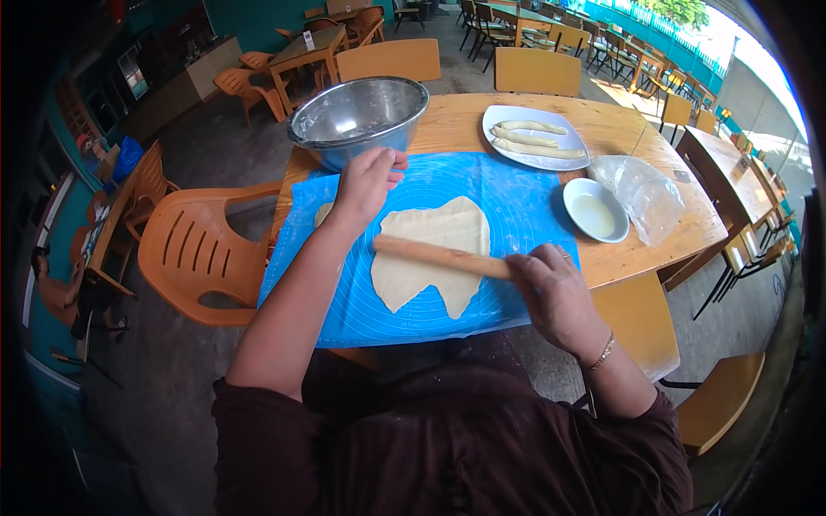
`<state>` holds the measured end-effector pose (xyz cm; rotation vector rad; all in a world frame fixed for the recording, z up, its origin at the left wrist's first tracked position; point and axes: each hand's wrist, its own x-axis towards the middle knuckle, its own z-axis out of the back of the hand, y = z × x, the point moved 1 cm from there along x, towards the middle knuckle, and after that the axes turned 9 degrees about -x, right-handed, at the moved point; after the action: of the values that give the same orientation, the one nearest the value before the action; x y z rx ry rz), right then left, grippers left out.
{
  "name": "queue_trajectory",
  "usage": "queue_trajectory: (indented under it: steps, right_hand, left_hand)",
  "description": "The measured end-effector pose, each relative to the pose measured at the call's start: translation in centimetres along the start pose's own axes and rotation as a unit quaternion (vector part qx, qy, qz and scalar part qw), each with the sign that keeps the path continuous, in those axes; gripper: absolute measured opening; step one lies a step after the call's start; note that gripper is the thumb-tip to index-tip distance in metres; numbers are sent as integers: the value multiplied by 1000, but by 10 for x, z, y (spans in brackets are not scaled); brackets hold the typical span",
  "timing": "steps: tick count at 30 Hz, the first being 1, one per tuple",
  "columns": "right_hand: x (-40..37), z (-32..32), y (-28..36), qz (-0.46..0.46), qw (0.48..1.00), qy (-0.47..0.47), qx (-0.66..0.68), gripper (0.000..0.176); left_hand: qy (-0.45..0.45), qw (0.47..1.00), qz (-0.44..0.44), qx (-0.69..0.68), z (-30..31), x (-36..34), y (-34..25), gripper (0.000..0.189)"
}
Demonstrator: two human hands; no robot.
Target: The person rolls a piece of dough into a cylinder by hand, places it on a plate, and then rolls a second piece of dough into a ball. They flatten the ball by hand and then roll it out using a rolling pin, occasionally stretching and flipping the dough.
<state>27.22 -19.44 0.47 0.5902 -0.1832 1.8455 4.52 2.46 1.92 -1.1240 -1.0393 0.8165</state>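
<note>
A flattened sheet of pale dough (434,249) lies on a blue silicone mat (525,206) on a wooden table (619,129). A wooden rolling pin (439,254) rests across the dough. My right hand (551,288) grips the pin's right end. My left hand (366,182) hovers with its fingers apart over the mat's far left part, close to a steel mixing bowl (361,116), and holds nothing. A small piece of dough (322,214) lies just left of my left wrist.
A white plate (572,155) with rolled dough sticks (529,138) stands at the back right. Beside it sit a small white bowl of liquid (595,211) and a crumpled clear plastic bag (641,193). An orange plastic chair (202,254) stands left of the table. More tables and chairs fill the background.
</note>
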Motion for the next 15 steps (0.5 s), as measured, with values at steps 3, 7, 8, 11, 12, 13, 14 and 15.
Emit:
queue_trajectory:
  steps: [3, 7, 8, 11, 12, 13, 14, 15]
  right_hand:
    - [-16, 16, -22, -107, 994, -14, -27, 27]
    - [-23, -2, -39, -194, 974, -94, -69, 26]
    - [-19, -7, -38, -218, 968, -99, -79, 26]
    - [-3, -16, -37, -215, 968, -80, -105, 32]
    - [5, -20, -37, -199, 970, -79, -118, 34]
    - [13, -22, -35, -195, 972, -62, -116, 36]
    - [21, -25, -35, -195, 972, -65, -113, 36]
    - [27, -31, -36, -192, 970, -66, -135, 35]
  left_hand:
    - [77, 981, 10, 177, -17, 23, 35, 35]
    - [111, 909, -116, 386, -61, 16, 42, 41]
    - [113, 908, -118, 385, -67, 16, 46, 41]
    - [195, 856, -64, 475, -84, 9, 24, 44]
    - [197, 860, -46, 468, -85, 10, 23, 46]
    - [198, 865, -28, 461, -86, 11, 22, 47]
    - [198, 863, -28, 464, -87, 11, 20, 47]
    - [202, 860, -19, 469, -87, 11, 19, 46]
